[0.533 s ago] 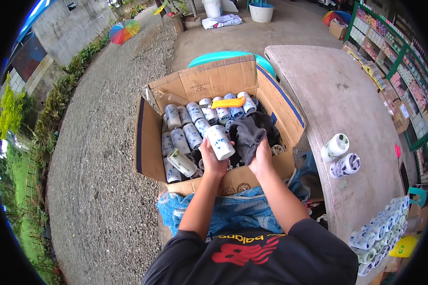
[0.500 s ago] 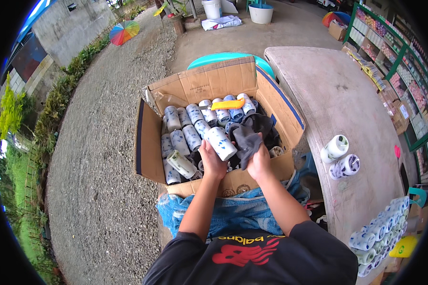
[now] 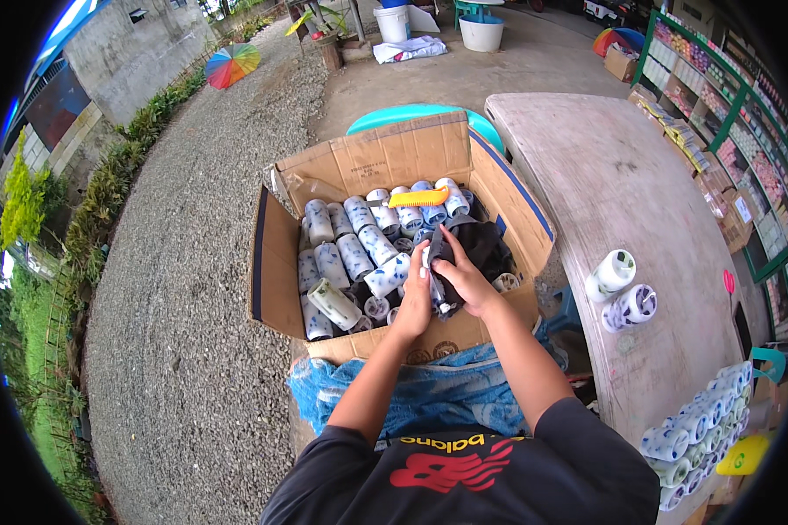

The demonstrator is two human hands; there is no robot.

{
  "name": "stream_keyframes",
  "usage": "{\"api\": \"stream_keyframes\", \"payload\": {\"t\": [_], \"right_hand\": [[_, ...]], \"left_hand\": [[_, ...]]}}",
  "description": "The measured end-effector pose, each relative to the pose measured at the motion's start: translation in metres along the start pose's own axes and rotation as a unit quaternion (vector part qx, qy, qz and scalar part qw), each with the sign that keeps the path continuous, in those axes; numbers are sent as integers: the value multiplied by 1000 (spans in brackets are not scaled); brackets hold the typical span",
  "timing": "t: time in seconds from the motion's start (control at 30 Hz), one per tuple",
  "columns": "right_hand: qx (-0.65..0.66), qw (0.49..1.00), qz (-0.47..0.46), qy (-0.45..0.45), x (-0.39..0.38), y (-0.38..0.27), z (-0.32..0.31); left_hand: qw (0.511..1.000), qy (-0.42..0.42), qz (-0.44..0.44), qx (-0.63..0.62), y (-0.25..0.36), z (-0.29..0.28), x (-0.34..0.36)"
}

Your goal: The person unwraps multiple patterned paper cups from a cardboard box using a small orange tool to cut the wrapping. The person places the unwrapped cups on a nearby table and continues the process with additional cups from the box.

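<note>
Both of my hands meet above the right half of an open cardboard box [image 3: 372, 166]. My left hand [image 3: 414, 293] is closed on a white blue-flecked cylinder, mostly hidden by a dark cloth; only small white bits show. My right hand [image 3: 466, 278] grips the dark cloth [image 3: 438, 249] and presses it against that cylinder. Just left of my fingers, another blue-flecked cylinder [image 3: 387, 276] lies across the pile. Rows of similar cylinders [image 3: 354, 255] fill the box's left and middle, with a green-flecked one [image 3: 334, 303] near the front.
An orange-handled cutter [image 3: 418, 199] rests on the far cylinders. Black material [image 3: 486, 249] fills the box's right side. On the pale table [image 3: 578, 157] stand two cylinders [image 3: 611, 276], and stacked rows [image 3: 705, 424] occupy its near end. A blue towel [image 3: 394, 385] lies between me and the box.
My hands have come together, and the cloth now covers most of what my left hand holds. The blue-flecked cylinder seen in my left hand earlier is no longer plainly visible there.
</note>
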State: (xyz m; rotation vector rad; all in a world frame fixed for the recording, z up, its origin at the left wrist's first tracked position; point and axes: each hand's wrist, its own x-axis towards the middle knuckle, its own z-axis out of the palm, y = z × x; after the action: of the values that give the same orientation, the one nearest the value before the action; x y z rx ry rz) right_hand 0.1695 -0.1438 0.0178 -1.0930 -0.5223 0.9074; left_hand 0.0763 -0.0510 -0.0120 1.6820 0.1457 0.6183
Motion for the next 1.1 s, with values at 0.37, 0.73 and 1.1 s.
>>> {"api": "stream_keyframes", "payload": {"t": [0.37,0.73,1.1], "right_hand": [[70,983,-8,169,15,40,-23],[-26,913,-217,346,9,41,-6],[-238,904,-267,235,28,43,-11]], "left_hand": [[966,25,38,254,2,10,-2],[924,331,25,-191,-8,4,-2],[984,47,-53,-162,-21,-6,-5]]}}
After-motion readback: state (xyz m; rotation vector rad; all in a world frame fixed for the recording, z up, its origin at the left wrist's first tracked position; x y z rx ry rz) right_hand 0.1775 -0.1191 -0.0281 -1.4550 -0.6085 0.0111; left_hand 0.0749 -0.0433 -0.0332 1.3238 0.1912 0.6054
